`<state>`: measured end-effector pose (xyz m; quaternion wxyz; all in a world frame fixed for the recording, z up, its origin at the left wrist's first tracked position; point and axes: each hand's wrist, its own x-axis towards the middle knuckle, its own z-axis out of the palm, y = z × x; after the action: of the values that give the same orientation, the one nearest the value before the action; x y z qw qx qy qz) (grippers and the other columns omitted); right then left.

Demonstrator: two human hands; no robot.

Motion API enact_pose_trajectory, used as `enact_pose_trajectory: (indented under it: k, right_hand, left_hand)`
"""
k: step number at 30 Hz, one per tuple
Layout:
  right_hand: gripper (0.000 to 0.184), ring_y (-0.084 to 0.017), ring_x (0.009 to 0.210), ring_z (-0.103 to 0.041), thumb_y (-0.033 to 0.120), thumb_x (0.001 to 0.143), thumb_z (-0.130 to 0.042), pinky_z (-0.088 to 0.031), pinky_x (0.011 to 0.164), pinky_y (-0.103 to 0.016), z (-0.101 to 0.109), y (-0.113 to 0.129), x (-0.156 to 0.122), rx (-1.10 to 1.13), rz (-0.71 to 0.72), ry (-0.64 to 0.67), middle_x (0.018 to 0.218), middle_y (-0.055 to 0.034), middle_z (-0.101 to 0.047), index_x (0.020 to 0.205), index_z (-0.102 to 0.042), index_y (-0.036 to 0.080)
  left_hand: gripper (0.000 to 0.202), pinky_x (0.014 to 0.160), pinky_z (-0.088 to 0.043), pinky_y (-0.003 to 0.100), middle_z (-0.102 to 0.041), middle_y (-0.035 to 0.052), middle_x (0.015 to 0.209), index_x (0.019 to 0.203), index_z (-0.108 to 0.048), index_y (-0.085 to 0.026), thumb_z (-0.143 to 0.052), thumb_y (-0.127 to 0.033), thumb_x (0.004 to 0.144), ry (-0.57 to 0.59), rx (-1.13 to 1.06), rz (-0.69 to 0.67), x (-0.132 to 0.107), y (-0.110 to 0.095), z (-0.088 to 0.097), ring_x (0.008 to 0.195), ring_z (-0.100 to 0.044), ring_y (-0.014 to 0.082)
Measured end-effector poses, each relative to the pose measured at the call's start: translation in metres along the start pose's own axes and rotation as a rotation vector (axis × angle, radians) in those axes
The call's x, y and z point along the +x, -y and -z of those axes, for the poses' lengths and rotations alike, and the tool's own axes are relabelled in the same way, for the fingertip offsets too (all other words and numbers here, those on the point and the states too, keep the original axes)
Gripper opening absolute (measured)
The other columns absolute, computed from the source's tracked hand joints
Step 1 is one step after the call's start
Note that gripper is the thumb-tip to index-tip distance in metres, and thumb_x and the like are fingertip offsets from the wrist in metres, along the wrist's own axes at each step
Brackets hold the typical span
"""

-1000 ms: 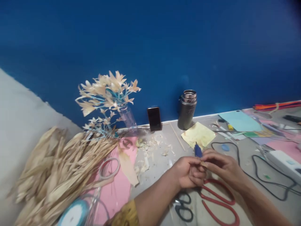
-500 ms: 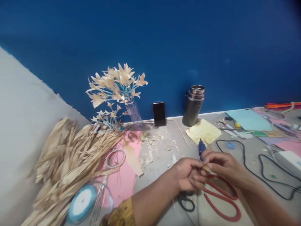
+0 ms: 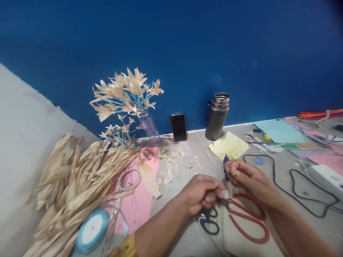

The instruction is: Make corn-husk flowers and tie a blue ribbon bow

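A heap of dried husks (image 3: 72,178) is spread along the table's left edge, with a blue ribbon spool (image 3: 92,230) at the near left corner. A clear vase (image 3: 148,125) is stood at the far edge, and stems of pale paper flowers (image 3: 125,94) are held in it. A steel flask (image 3: 217,116) is set further right at the same edge, lid off; its contents cannot be seen. Near the front edge, the left hand (image 3: 202,192) is curled tight, and a pale strip (image 3: 227,192) is pinched at its fingertips, above the red scissors (image 3: 246,221). The right hand (image 3: 248,176) is held just beside it, fingers narrowly bent, fingertips laid against a blue tool (image 3: 225,166); whether the tool is gripped cannot be told. A black cable (image 3: 281,178) is looped toward the right edge
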<state>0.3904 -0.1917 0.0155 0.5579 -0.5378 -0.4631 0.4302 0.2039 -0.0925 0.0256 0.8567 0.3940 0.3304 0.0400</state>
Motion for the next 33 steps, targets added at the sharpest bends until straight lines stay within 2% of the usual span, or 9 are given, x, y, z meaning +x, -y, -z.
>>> enact_pose_trajectory:
  k: [3,5,8,15,17,20,23,25,33]
  right_hand:
    - [0.033,-0.012,0.06,-0.042,0.052,0.093,-0.064,-0.037,0.054,-0.026,-0.001,0.002,0.009,-0.023,-0.063,-0.105,0.075,0.0,-0.053,0.082,-0.059,0.021]
    - [0.036,-0.011,0.056,-0.04,0.054,0.09,-0.067,-0.035,0.051,-0.025,-0.003,0.005,0.017,-0.066,-0.126,-0.155,0.067,0.0024,-0.05,0.08,-0.061,0.02]
    - [0.036,-0.011,0.052,-0.04,0.055,0.086,-0.068,-0.034,0.049,-0.024,-0.009,0.011,0.033,-0.133,-0.152,-0.183,0.062,0.0041,-0.049,0.079,-0.064,0.02]
    - [0.021,-0.014,0.057,-0.052,0.04,0.081,-0.063,-0.043,0.056,-0.027,-0.024,-0.001,0.058,-0.394,-0.046,-0.185,0.064,0.0022,-0.062,0.074,-0.067,0.02]
    - [0.021,-0.015,0.057,-0.053,0.04,0.082,-0.061,-0.044,0.057,-0.028,-0.027,-0.009,0.058,-0.39,-0.043,-0.197,0.064,0.0018,-0.063,0.074,-0.066,0.02]
    - [0.023,-0.015,0.057,-0.054,0.041,0.083,-0.06,-0.045,0.056,-0.028,-0.027,-0.019,0.056,-0.384,-0.045,-0.21,0.065,0.0012,-0.064,0.076,-0.067,0.021]
    - [0.023,-0.016,0.058,-0.056,0.042,0.084,-0.06,-0.046,0.055,-0.028,-0.023,-0.025,0.053,-0.374,-0.032,-0.229,0.066,0.0004,-0.066,0.08,-0.069,0.021]
    - [0.023,-0.017,0.059,-0.059,0.043,0.084,-0.063,-0.047,0.054,-0.028,-0.02,-0.027,0.052,-0.368,-0.012,-0.253,0.067,-0.0005,-0.068,0.081,-0.07,0.021]
    - [0.019,-0.02,0.063,-0.065,0.039,0.088,-0.062,-0.051,0.057,-0.03,-0.021,-0.027,0.047,-0.499,0.077,-0.282,0.075,-0.0032,-0.074,0.083,-0.071,0.022]
  left_hand:
    - [0.009,0.057,-0.031,0.025,-0.063,0.0052,0.073,0.074,-0.066,-0.017,-0.06,-0.015,0.081,-0.542,0.601,-0.376,-0.005,-0.005,0.028,0.061,-0.051,0.0146]
    - [0.013,0.064,-0.032,0.029,-0.065,0.0071,0.088,0.077,-0.068,-0.019,-0.058,-0.012,0.083,-0.771,1.039,-0.454,-0.002,-0.01,0.048,0.076,-0.057,0.0189]
    - [0.02,0.065,-0.03,0.032,-0.065,0.0083,0.092,0.077,-0.07,-0.019,-0.054,-0.013,0.087,-0.846,1.348,-0.347,0.009,-0.014,0.065,0.076,-0.058,0.0211]
    - [0.023,0.07,-0.034,0.032,-0.065,0.0085,0.096,0.082,-0.067,-0.019,-0.048,-0.016,0.095,-0.806,1.393,-0.388,0.025,-0.004,0.068,0.082,-0.059,0.0213]
    - [0.018,0.073,-0.037,0.031,-0.064,0.0072,0.096,0.084,-0.064,-0.019,-0.049,-0.015,0.094,-0.788,1.298,-0.467,0.025,-0.003,0.071,0.083,-0.059,0.02]
    - [0.011,0.067,-0.039,0.028,-0.061,0.0016,0.074,0.08,-0.058,-0.019,-0.056,-0.02,0.091,-0.663,0.783,-0.565,0.025,-0.006,0.074,0.069,-0.055,0.0156]
    - [0.02,0.05,-0.032,0.022,-0.062,-0.0005,0.065,0.078,-0.055,-0.019,-0.07,-0.031,0.083,-0.427,0.185,-0.503,0.024,-0.013,0.072,0.048,-0.045,0.0092]
    - [0.028,0.045,-0.028,0.019,-0.067,0.003,0.07,0.076,-0.056,-0.017,-0.081,-0.03,0.073,-0.309,-0.06,-0.458,0.023,-0.016,0.07,0.047,-0.046,0.0069]
    - [0.033,0.042,-0.029,0.012,-0.067,0.0055,0.069,0.084,-0.064,-0.012,-0.087,-0.007,0.061,-0.176,-0.438,-0.264,0.024,-0.011,0.066,0.049,-0.05,0.0048]
